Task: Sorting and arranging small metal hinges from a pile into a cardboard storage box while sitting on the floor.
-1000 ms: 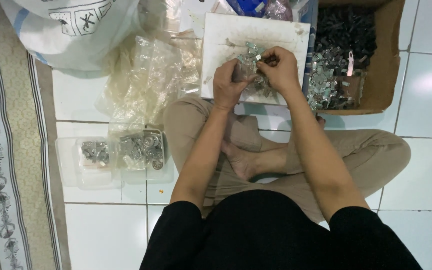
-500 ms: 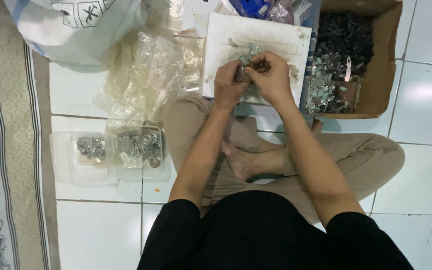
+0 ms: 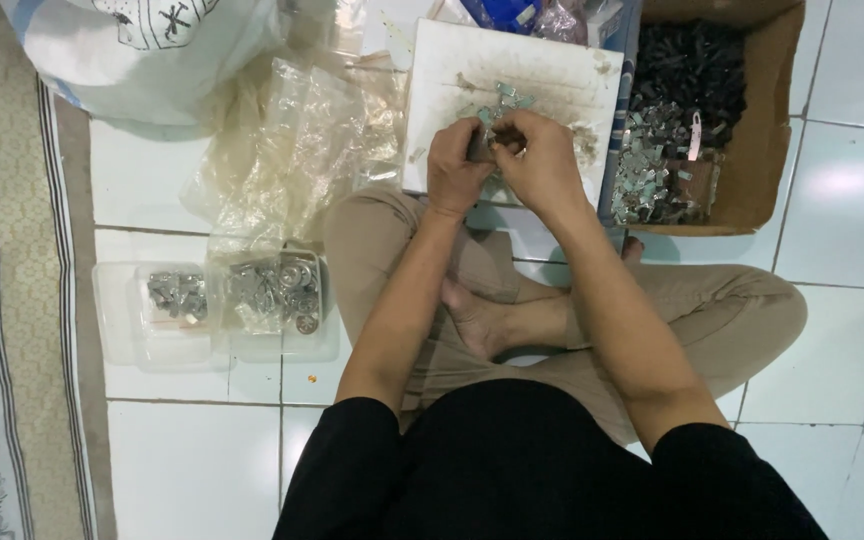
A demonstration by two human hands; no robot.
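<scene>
I sit cross-legged on a white tiled floor. My left hand (image 3: 455, 166) and my right hand (image 3: 540, 160) meet over a stained white board (image 3: 562, 82) that rests by my knees. Both hands pinch small silvery metal pieces (image 3: 489, 128) between their fingertips. More of these little metal parts (image 3: 508, 97) lie on the board just beyond my fingers. What exactly each hand grips is partly hidden by the fingers.
A brown cardboard box (image 3: 767, 170) at the right holds dark and silvery metal parts. Clear plastic bags (image 3: 297, 150) lie heaped at the left. Two clear plastic trays (image 3: 122, 320) with metal pieces sit beside my left knee. A white sack (image 3: 142, 50) and a patterned rug (image 3: 2, 300) are further left.
My right hand has shifted left and closer to my left hand; both now work together over the board's near middle. The view has drifted slightly.
</scene>
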